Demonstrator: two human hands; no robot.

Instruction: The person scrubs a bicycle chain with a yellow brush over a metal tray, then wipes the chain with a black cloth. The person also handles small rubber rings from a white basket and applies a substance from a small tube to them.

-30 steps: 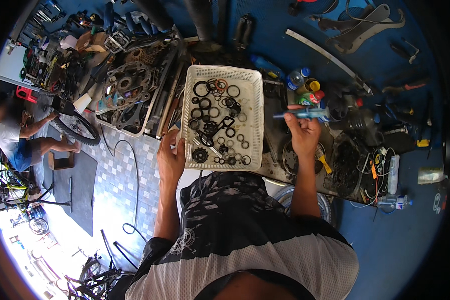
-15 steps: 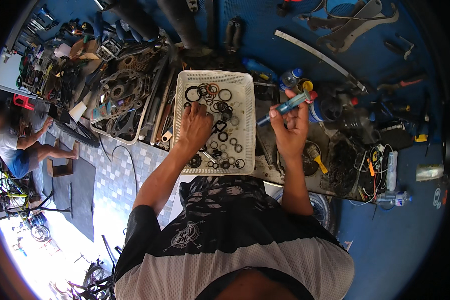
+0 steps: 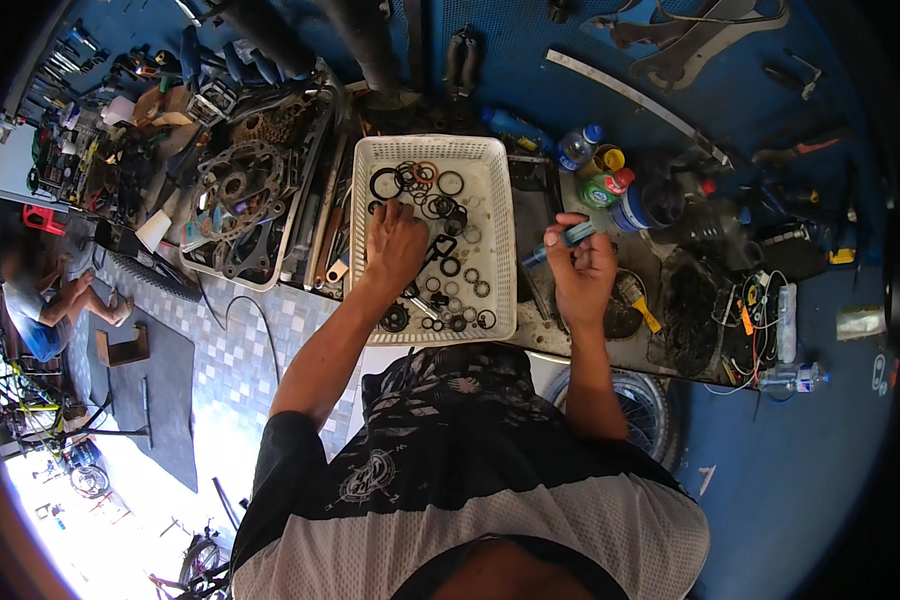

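Note:
A white plastic basket [image 3: 513, 250] stands in front of me on the workbench. Black rubber rings [image 3: 435, 207], small bearings and other little parts lie scattered in it. Inside its left half my left hand [image 3: 397, 245] reaches down, palm down, with fingers curled; the fingertips are hidden, so what they pinch cannot be made out. Just right of the basket, my right hand [image 3: 582, 278] is closed around a blue-green syringe-like tube [image 3: 576, 234], held between thumb and fingers and pointing left toward the basket's edge.
Left of the basket is a tray of chainrings and sprockets [image 3: 235, 190]. Bottles stand behind my right hand, among them a green one with a red cap [image 3: 607, 187]. A yellow-handled brush [image 3: 642, 308] lies to the right. A person [image 3: 45, 305] sits at far left.
My right hand has lowered slightly and turned, so the tube looks shorter and the green bottle behind shows. My left hand has barely moved. The seated person has drawn their arms in.

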